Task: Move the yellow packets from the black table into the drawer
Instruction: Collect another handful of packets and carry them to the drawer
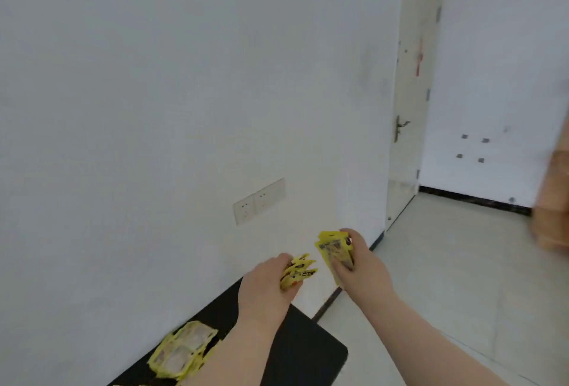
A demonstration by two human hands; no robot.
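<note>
Yellow packets [334, 250] stand upright in right hand [363, 265]

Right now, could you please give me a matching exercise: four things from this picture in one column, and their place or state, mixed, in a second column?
1. left hand
2. loose pile of yellow plastic packets
3. white double wall socket
4. metal lever door handle

A. on the cream door
B. lying on the black table
C. on the white wall
D. gripping a fan of yellow packets

Pairs: 1-D, 2-B, 3-C, 4-A
</note>
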